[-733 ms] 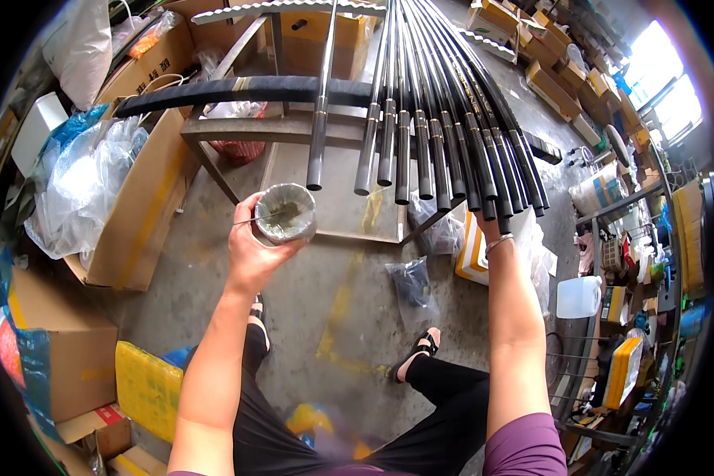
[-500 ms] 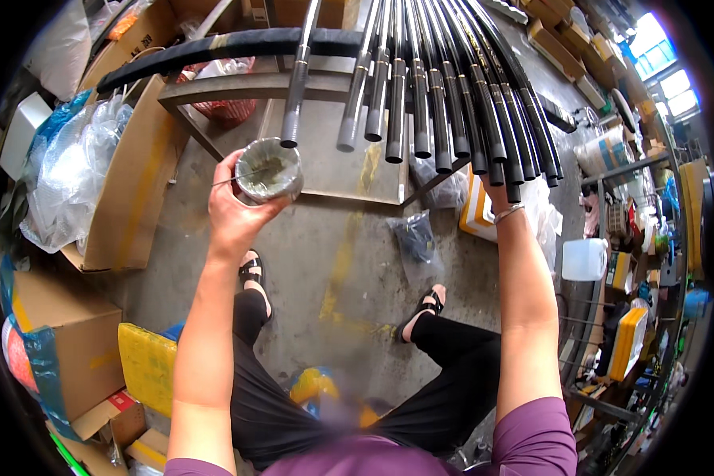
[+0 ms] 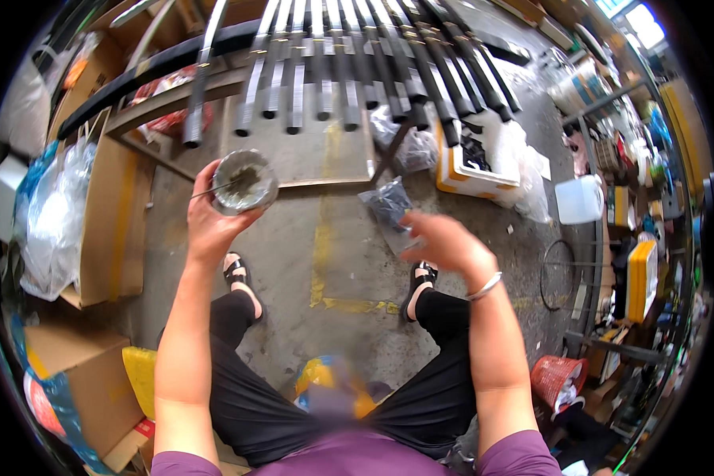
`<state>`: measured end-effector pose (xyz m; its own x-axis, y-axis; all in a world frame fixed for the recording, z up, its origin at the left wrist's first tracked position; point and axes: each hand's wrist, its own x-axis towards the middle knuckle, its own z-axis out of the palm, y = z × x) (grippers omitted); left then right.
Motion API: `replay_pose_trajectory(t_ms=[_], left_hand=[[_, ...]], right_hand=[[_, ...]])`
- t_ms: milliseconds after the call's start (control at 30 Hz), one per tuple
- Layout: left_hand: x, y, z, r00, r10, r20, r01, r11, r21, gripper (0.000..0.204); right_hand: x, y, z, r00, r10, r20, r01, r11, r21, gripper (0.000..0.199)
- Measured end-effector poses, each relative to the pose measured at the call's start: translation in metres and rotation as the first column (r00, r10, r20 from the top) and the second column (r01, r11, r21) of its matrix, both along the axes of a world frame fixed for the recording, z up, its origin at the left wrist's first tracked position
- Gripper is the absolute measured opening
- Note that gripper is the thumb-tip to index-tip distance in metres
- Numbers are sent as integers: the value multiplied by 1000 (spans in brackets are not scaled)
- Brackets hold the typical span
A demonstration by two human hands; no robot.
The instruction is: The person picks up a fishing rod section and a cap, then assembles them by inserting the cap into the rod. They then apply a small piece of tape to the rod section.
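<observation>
My left hand [image 3: 211, 224] is closed around a round tub [image 3: 266, 190] lined with clear plastic, with some dark greenish-grey stuff inside. A thin stick [image 3: 208, 193] leans over its rim, by my thumb and fingers. My right hand [image 3: 451, 247] hangs in the air above the floor, fingers stretched to the left and apart, slightly blurred, holding nothing I can see. Ahead of both hands, a row of long glossy black rods [image 3: 295, 99] lies side by side across a padded black bar [image 3: 155, 70], near ends pointing at me. One rod [image 3: 196, 107] lies apart at the left.
A metal frame [image 3: 147, 113] stands under the rods. Cardboard boxes [image 3: 111, 214] with clear plastic bags are on the left. At right are a white-and-yellow foam box [image 3: 460, 181], a white jug [image 3: 579, 200], a red basket [image 3: 558, 382] and cluttered shelves. A plastic bag [image 3: 390, 208] lies on the floor.
My right hand has come back from under the rod ends toward me and to the left, letting go of the rods. The view has shifted right; my left hand still holds the tub.
</observation>
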<state>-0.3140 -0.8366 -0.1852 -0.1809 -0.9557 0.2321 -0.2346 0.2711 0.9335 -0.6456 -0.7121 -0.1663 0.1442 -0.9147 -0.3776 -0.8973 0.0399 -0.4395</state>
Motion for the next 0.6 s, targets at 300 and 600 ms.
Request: replay_pose_trajectory(t_ms=[300,600], left_hand=[[-48,40,-117,994,-80,73,68,985,157,83],[-134,113,-250,996,-59,74,23,911,412,79]], right_hand=[[30,50,-6,972,235,5,-234,970,-58,35],[-10,72,-19,982,150,-118,-150,989,8,13]])
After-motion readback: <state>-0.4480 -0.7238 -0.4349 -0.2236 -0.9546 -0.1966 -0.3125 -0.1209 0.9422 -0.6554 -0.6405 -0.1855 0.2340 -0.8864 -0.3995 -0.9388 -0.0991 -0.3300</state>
